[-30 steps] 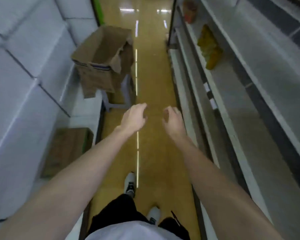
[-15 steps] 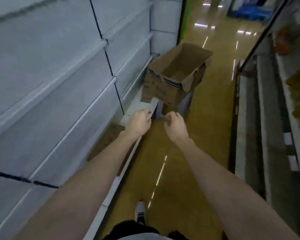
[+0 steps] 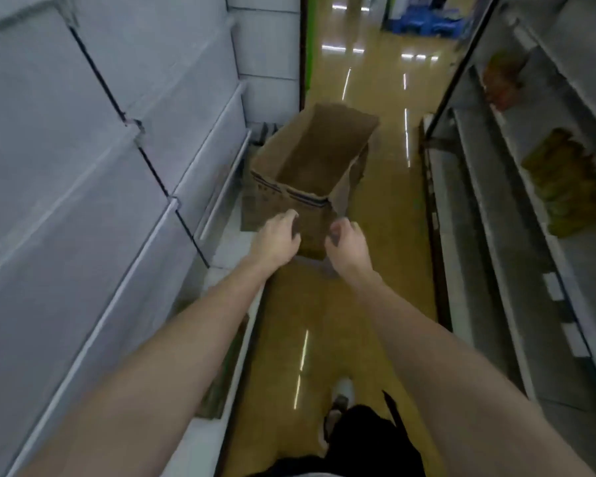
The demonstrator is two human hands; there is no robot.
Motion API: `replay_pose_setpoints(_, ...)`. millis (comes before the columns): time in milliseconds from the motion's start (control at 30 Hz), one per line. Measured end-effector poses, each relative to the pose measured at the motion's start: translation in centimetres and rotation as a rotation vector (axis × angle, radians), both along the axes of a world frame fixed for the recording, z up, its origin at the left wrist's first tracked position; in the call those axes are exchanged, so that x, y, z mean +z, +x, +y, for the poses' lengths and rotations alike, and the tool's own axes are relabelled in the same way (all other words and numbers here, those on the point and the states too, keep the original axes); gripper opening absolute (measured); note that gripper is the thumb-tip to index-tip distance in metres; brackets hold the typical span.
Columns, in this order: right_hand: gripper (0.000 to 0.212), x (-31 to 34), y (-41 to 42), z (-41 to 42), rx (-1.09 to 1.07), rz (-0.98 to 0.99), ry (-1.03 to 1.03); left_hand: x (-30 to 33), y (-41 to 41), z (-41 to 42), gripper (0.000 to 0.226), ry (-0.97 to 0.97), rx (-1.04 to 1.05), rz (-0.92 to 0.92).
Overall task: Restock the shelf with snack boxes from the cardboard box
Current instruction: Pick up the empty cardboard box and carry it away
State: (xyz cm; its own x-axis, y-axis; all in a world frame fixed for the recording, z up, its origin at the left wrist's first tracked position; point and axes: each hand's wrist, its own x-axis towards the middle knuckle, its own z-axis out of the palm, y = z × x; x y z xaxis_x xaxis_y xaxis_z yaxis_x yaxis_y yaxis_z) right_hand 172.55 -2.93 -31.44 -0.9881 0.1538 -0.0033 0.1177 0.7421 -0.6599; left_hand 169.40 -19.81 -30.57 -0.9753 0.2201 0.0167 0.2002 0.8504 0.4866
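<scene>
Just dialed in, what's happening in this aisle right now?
A person is standing in a store aisle, both arms stretched toward an open cardboard box ahead. The left hand and right hand hang in front of its near side with loosely curled fingers, holding nothing. Whether they touch the box is unclear. Its inside looks dark; no snack boxes can be made out. Some yellow and orange packages sit on the shelves at right.

Glossy yellow floor [image 3: 324,304], right shelf [image 3: 530,256] bearing yellow packets [image 3: 565,180]
</scene>
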Motion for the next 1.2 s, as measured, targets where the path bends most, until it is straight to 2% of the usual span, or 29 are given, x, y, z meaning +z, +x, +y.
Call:
replay_pose_setpoints(167, 0.016, -1.8, -10.2, 2.4, -0.073, 0.020, -0.023, -1.4, -10.9, 2.7, 0.041, -0.034, -0.013, 0.009)
replay_pose_setpoints(367, 0.020, -3.9, -22.9, 6.3, -0.166, -0.082, -0.095, -1.7, -23.3, 5.9, 0.039, -0.113, 0.033, -0.027)
replay_pose_setpoints(633, 0.049, -5.3, -34.8, 7.3, -0.230, -0.203, -0.105, -3.1, -36.5, 7.6, 0.049, -0.111, 0.022, -0.117)
replay_pose_setpoints(800, 0.053, -7.4, -42.6, 6.6, -0.285, -0.261, -0.072, -5.4, -44.5, 6.7, 0.048, -0.162, 0.032, -0.193)
replay_pose_setpoints(900, 0.058, -8.7, -46.7, 6.1, -0.366, -0.334, -0.073, -6.4, -49.3, 6.2, 0.049, -0.172, 0.031, -0.215)
replay_pose_setpoints(1000, 0.065, -10.0, -50.2, 5.8, -0.434, -0.459, 0.011, -7.5, -54.1, 5.7, 0.054, -0.219, 0.009, -0.213)
replay_pose_setpoints(1200, 0.059, -12.2, -55.0, 5.9, -0.554, -0.655, 0.088, -11.3, -61.1, 5.3, 0.059, -0.356, -0.121, -0.351)
